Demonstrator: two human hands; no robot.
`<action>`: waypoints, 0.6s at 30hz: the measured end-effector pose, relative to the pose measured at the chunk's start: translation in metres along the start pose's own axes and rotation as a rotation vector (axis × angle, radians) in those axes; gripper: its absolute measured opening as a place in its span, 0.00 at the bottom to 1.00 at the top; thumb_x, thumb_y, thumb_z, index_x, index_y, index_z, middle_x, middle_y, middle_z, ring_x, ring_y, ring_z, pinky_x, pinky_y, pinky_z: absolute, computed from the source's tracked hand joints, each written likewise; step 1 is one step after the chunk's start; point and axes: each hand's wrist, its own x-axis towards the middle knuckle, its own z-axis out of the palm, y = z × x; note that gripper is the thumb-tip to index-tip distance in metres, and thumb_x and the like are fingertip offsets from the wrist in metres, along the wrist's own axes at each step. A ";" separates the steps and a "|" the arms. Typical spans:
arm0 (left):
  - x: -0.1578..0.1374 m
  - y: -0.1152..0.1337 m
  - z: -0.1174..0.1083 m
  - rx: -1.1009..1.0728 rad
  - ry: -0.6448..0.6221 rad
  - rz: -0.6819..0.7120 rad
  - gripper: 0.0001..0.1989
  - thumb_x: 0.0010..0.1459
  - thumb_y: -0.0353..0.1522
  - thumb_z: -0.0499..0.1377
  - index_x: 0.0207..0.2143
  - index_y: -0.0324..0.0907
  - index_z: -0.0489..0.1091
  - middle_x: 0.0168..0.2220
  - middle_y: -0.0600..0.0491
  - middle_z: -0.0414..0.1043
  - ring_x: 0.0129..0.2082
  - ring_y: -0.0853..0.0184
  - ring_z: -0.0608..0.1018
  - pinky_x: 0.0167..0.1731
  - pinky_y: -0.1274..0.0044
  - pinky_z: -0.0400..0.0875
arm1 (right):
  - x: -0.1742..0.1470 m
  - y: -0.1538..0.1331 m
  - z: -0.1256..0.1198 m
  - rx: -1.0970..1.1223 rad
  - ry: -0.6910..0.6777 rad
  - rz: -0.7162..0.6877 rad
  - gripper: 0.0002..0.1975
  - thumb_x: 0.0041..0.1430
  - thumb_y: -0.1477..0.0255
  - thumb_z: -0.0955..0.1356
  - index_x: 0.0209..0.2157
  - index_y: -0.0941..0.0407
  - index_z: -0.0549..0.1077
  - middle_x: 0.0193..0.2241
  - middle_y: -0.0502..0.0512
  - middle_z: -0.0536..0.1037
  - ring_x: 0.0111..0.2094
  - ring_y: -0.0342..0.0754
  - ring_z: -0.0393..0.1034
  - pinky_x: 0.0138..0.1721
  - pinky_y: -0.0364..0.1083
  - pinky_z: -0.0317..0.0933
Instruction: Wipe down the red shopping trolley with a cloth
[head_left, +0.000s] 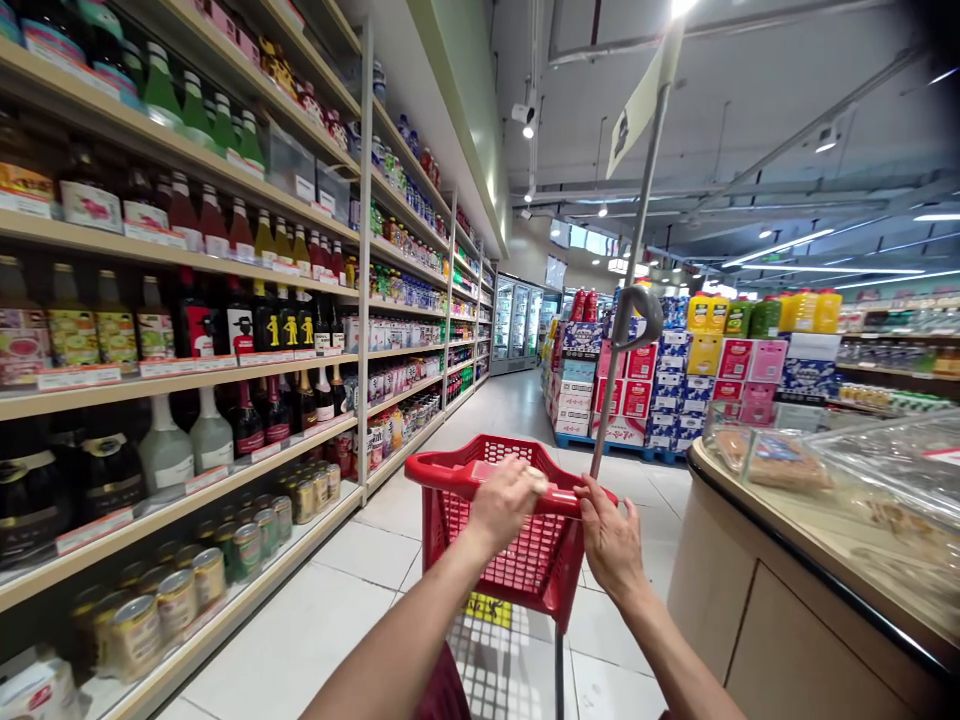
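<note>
A red plastic shopping cart (pixel 480 470) stands in front of me in a shop aisle. My left hand (pixel 510 500) is closed over its near rim. My right hand (pixel 611 540) grips the same rim at the right corner, beside a grey pole (pixel 626 330) that rises from the cart and carries a flag at the top. The basket looks empty inside.
Long shelves of bottles (pixel 225 330) and tins (pixel 180 590) run along the left. A curved counter (pixel 780 570) with wrapped food stands at the right. Stacked drink boxes (pixel 667 390) sit ahead on the right, fridges (pixel 517 320) at the aisle's far end. White floor tiles (pixel 495 400) lead forward.
</note>
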 end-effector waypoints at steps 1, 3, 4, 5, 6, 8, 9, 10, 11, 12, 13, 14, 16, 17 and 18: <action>-0.003 -0.011 -0.006 0.022 0.056 -0.116 0.10 0.56 0.29 0.50 0.37 0.44 0.69 0.46 0.50 0.68 0.51 0.62 0.66 0.51 0.63 0.61 | 0.000 -0.001 0.000 0.004 0.002 -0.006 0.23 0.61 0.63 0.51 0.54 0.56 0.58 0.43 0.57 0.74 0.45 0.49 0.66 0.54 0.60 0.37; -0.006 -0.025 -0.014 0.054 0.144 -0.298 0.11 0.56 0.28 0.49 0.37 0.44 0.70 0.46 0.50 0.68 0.50 0.61 0.66 0.49 0.60 0.64 | 0.000 -0.005 0.003 0.004 0.024 -0.024 0.23 0.61 0.63 0.51 0.53 0.56 0.59 0.43 0.57 0.73 0.45 0.49 0.66 0.54 0.59 0.38; -0.006 -0.024 -0.015 0.055 0.158 -0.322 0.11 0.56 0.28 0.49 0.37 0.45 0.70 0.45 0.50 0.69 0.50 0.61 0.67 0.49 0.60 0.64 | 0.000 -0.006 0.004 -0.001 0.039 -0.032 0.23 0.61 0.63 0.51 0.53 0.56 0.60 0.43 0.58 0.73 0.45 0.49 0.66 0.54 0.59 0.39; -0.006 -0.020 -0.014 0.043 0.147 -0.284 0.11 0.57 0.28 0.49 0.38 0.45 0.70 0.44 0.51 0.70 0.49 0.62 0.67 0.49 0.60 0.64 | 0.000 -0.008 0.006 -0.009 0.053 -0.039 0.23 0.61 0.63 0.51 0.53 0.57 0.60 0.43 0.58 0.73 0.45 0.49 0.65 0.54 0.58 0.39; -0.005 -0.013 -0.011 0.025 0.119 -0.204 0.12 0.57 0.28 0.49 0.38 0.45 0.69 0.44 0.52 0.70 0.50 0.62 0.67 0.50 0.61 0.63 | 0.000 -0.008 0.006 -0.017 0.062 -0.043 0.23 0.61 0.63 0.51 0.52 0.57 0.61 0.42 0.58 0.74 0.45 0.50 0.65 0.53 0.58 0.40; -0.006 0.002 -0.005 -0.010 0.060 -0.022 0.12 0.57 0.28 0.48 0.40 0.46 0.69 0.45 0.52 0.69 0.51 0.64 0.66 0.52 0.64 0.61 | 0.000 -0.008 0.007 -0.032 0.060 -0.039 0.23 0.61 0.62 0.51 0.52 0.57 0.60 0.41 0.58 0.74 0.45 0.50 0.66 0.53 0.58 0.41; -0.007 0.004 -0.003 -0.017 0.046 0.038 0.12 0.57 0.28 0.48 0.40 0.46 0.68 0.46 0.53 0.69 0.52 0.64 0.65 0.53 0.64 0.60 | 0.000 -0.006 0.006 -0.038 0.050 -0.032 0.23 0.61 0.63 0.51 0.53 0.57 0.60 0.41 0.58 0.74 0.45 0.50 0.66 0.53 0.58 0.41; -0.010 0.002 -0.004 -0.015 0.048 0.057 0.12 0.58 0.28 0.48 0.41 0.46 0.68 0.46 0.53 0.69 0.52 0.64 0.65 0.53 0.64 0.60 | 0.000 -0.005 0.005 -0.044 0.033 -0.027 0.23 0.61 0.63 0.51 0.53 0.56 0.60 0.42 0.58 0.74 0.45 0.50 0.66 0.53 0.59 0.40; -0.014 -0.006 -0.007 -0.004 0.069 0.030 0.12 0.57 0.29 0.48 0.41 0.46 0.68 0.47 0.53 0.68 0.52 0.64 0.64 0.53 0.64 0.60 | 0.000 -0.003 0.003 -0.049 0.014 -0.023 0.23 0.61 0.63 0.51 0.53 0.56 0.60 0.42 0.58 0.74 0.45 0.50 0.66 0.54 0.59 0.39; -0.018 -0.016 -0.012 0.013 0.103 -0.030 0.12 0.57 0.29 0.49 0.41 0.46 0.68 0.46 0.52 0.69 0.53 0.63 0.64 0.52 0.62 0.61 | 0.000 -0.002 0.002 -0.053 -0.003 -0.020 0.23 0.61 0.63 0.51 0.53 0.56 0.60 0.43 0.57 0.74 0.45 0.50 0.66 0.54 0.59 0.38; -0.022 -0.028 -0.017 0.033 0.151 -0.122 0.12 0.57 0.29 0.49 0.40 0.46 0.69 0.46 0.52 0.69 0.53 0.62 0.64 0.51 0.61 0.62 | 0.000 -0.002 0.002 -0.056 -0.015 -0.017 0.23 0.61 0.64 0.50 0.52 0.56 0.60 0.43 0.57 0.74 0.45 0.50 0.66 0.54 0.60 0.38; -0.026 -0.039 -0.022 0.055 0.204 -0.223 0.12 0.57 0.28 0.49 0.40 0.46 0.69 0.46 0.51 0.69 0.53 0.61 0.64 0.50 0.60 0.62 | 0.001 -0.002 0.001 -0.057 -0.019 -0.017 0.23 0.61 0.64 0.50 0.52 0.56 0.60 0.43 0.57 0.74 0.44 0.49 0.66 0.54 0.60 0.38; -0.030 -0.049 -0.026 0.071 0.268 -0.333 0.13 0.56 0.27 0.48 0.39 0.44 0.69 0.45 0.50 0.69 0.52 0.60 0.64 0.50 0.59 0.63 | 0.002 -0.006 0.003 -0.057 0.000 -0.020 0.23 0.61 0.64 0.51 0.52 0.57 0.60 0.42 0.58 0.74 0.44 0.50 0.66 0.54 0.60 0.39; -0.030 -0.046 -0.024 0.062 0.262 -0.323 0.13 0.56 0.26 0.48 0.39 0.44 0.69 0.45 0.51 0.69 0.53 0.60 0.64 0.50 0.59 0.62 | 0.003 -0.009 0.004 -0.054 0.013 -0.026 0.23 0.61 0.64 0.51 0.52 0.57 0.61 0.42 0.58 0.74 0.44 0.50 0.66 0.54 0.59 0.39; -0.030 -0.040 -0.022 0.044 0.231 -0.266 0.13 0.56 0.27 0.48 0.39 0.45 0.69 0.46 0.51 0.69 0.53 0.61 0.63 0.51 0.59 0.61 | 0.004 -0.012 0.006 -0.051 0.019 -0.038 0.22 0.60 0.64 0.52 0.52 0.57 0.61 0.41 0.58 0.74 0.45 0.49 0.66 0.54 0.59 0.40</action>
